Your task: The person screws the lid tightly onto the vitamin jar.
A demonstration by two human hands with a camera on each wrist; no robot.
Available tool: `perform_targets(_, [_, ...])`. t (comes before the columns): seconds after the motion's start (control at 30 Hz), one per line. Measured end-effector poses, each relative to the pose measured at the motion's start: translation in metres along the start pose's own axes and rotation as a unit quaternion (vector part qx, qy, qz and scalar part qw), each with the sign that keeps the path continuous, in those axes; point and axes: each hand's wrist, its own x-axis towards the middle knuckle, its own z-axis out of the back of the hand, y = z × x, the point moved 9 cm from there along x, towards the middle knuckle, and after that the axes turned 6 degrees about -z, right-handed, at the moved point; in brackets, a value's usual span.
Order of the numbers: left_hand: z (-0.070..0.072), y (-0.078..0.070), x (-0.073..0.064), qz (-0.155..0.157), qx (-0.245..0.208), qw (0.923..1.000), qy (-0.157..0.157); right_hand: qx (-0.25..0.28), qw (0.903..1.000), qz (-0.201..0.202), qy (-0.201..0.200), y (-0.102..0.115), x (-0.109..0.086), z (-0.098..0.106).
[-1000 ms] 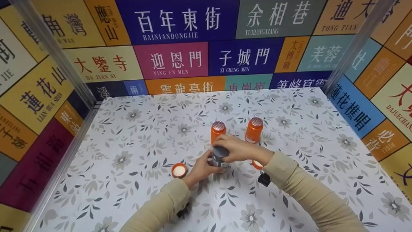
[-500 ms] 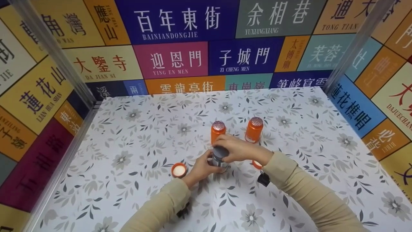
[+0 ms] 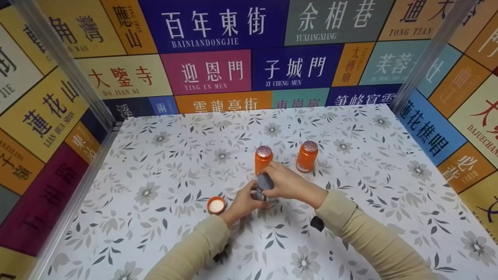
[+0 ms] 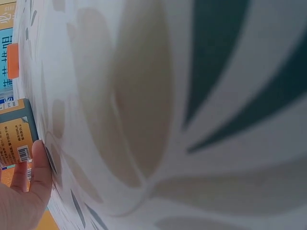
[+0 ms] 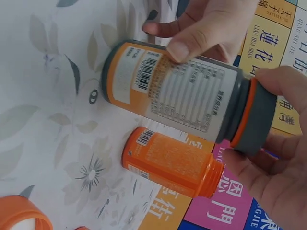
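Note:
A grey supplement bottle (image 5: 177, 91) with an orange and white printed label stands on the patterned tabletop, between both hands. My left hand (image 3: 243, 202) grips its body low down; its thumb lies across the label in the right wrist view. With fingers and thumb, my right hand (image 3: 290, 181) holds the grey cap (image 5: 261, 117) on top. An orange band shows just under that cap. Close behind is an orange bottle (image 3: 263, 162) without a cap, its mouth covered in silvery foil. A second foil-topped orange bottle (image 3: 307, 157) stands to its right.
An upturned orange cap (image 3: 216, 205) with a white inside lies left of my left wrist. Another orange cap (image 5: 24, 215) shows in the right wrist view's corner. Colourful printed panels (image 3: 212, 74) wall the table at the back and sides.
My right hand has turned slightly at the grey cap, and its wrist has dropped a little toward me. The orange cap beside it is now hidden in the head view. The left hand stays put.

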Motion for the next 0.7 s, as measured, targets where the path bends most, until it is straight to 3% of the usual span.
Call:
perform_targets(0.27, [0.001,-0.001,-0.001,0.007,-0.003,1.0000,0.000,-0.004,0.9940,-0.081,-0.074,-0.007,-0.002,0.000])
perform_targets(0.47, [-0.002,-0.001,-0.001,0.009,-0.004,0.9999,0.006,-0.084,0.9823,-0.095,-0.137,-0.005,-0.010,0.005])
perform_targets(0.57, [-0.001,-0.003,-0.002,-0.005,-0.001,1.0000,0.006,-0.080,0.9890,-0.079,-0.096,-0.006,-0.011,0.005])
perform_targets(0.63, [-0.001,-0.005,-0.002,-0.011,-0.003,0.9999,0.004,-0.029,0.9968,-0.067,-0.031,-0.009,-0.010,0.004])
perform_targets(0.7, [0.000,-0.006,-0.002,-0.016,-0.014,0.9998,0.002,0.027,0.9980,-0.041,0.041,-0.008,-0.011,0.004])
